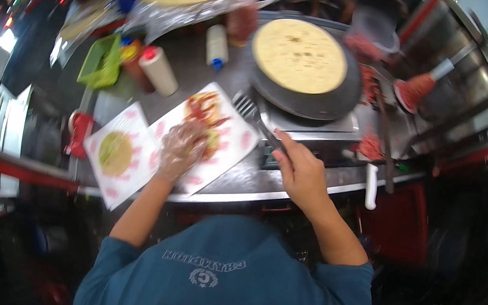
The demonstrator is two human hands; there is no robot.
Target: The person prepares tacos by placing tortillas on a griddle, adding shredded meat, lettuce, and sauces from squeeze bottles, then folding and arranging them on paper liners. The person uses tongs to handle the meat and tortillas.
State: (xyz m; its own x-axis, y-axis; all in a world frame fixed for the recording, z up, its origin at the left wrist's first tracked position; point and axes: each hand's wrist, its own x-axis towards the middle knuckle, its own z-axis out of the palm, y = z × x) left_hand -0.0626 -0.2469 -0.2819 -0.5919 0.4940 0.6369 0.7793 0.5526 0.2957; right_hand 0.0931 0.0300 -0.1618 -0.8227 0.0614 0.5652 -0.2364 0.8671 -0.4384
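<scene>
Green basket [103,79], contents unclear; reddish bottle [137,69] near. My gloved left hand [182,149] at topped flatbread [213,142] on paper [228,150], fingers blurred, cannot tell if apart. My right hand [304,173] clamped on spatula [256,120]. Metal counter [240,180], dim room.

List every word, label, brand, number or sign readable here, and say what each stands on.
Blue shirt: pale lettering, upside down in view, and a round emblem; the word is legible, but I won't copy it out.
Right paper sheet, under the gloved left hand: pinkish print, too blurred to read.
Left paper sheet: pinkish print, also too blurred.
</scene>
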